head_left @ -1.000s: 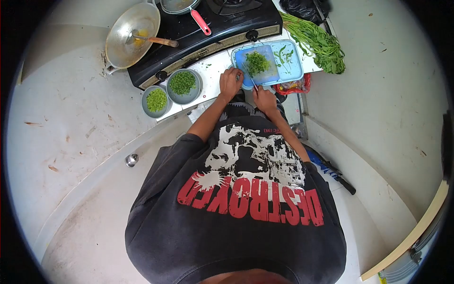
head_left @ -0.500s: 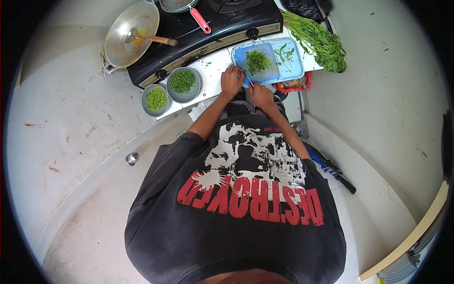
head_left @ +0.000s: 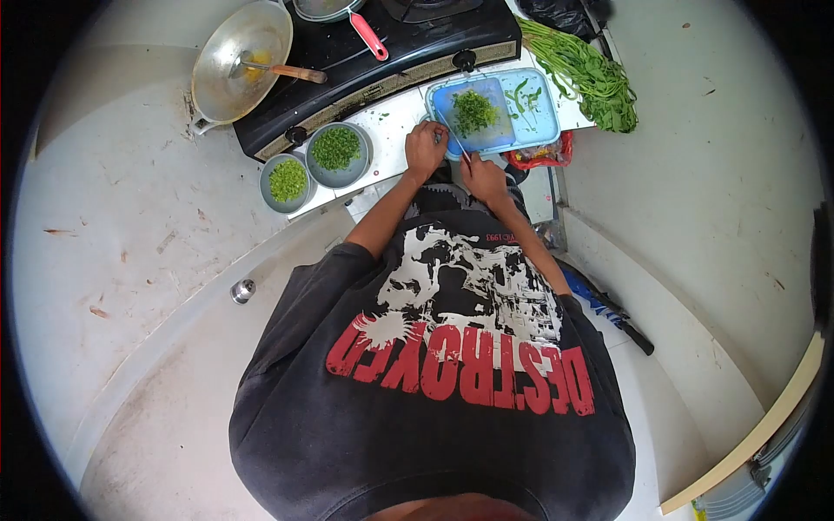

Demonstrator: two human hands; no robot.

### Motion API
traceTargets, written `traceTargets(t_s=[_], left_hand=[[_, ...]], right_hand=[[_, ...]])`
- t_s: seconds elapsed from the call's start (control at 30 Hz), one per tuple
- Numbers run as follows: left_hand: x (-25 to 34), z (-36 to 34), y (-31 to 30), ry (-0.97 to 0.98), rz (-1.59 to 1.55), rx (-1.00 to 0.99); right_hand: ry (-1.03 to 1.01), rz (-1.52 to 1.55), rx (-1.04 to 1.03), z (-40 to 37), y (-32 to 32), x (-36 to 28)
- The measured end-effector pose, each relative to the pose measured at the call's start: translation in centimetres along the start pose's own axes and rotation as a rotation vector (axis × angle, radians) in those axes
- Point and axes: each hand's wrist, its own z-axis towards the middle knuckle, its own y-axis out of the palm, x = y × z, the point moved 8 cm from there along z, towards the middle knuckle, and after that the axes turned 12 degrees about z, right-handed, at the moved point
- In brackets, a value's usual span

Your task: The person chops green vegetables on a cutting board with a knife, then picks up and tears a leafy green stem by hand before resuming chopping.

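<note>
My right hand (head_left: pixel 485 181) is closed around the handle of a knife (head_left: pixel 453 132). Its thin blade slants up and left across the near-left part of a blue cutting board (head_left: pixel 499 137). A heap of chopped green leaves (head_left: pixel 474 113) lies on the board, just beyond the blade. The board sits in a light blue tray (head_left: pixel 546 130). At the tray's left edge, close to the blade, my left hand (head_left: pixel 425 149) has its fingers curled together; what they hold, if anything, is too small to make out.
Left of my hands stand a bowl of chopped dark greens (head_left: pixel 336 149) and a smaller bowl of pale green pieces (head_left: pixel 287 182). Behind is a black stove (head_left: pixel 382 74) with a wok (head_left: pixel 234 65) and a red-handled pan (head_left: pixel 369 36). Leafy stalks (head_left: pixel 604 91) lie at right.
My right hand has shifted slightly to the right, and the knife blade's angle has changed a little. My left hand stays almost in place.
</note>
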Motion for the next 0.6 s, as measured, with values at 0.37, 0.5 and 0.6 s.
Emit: traceTargets(t_s=[0.37,0.5,0.6], left_hand=[[0.3,-0.1,0.0,0.083,0.017,-0.024],[0.5,-0.5,-0.4,0.177,0.052,0.025],[0.2,-0.4,-0.1,0.152,0.053,0.007]], right_hand=[[0.023,-0.038,0.010,1.3,0.9,-0.5],[0.023,-0.014,0.007,1.0,0.9,-0.3],[0.064,-0.010,0.039,0.4,0.7,0.2]])
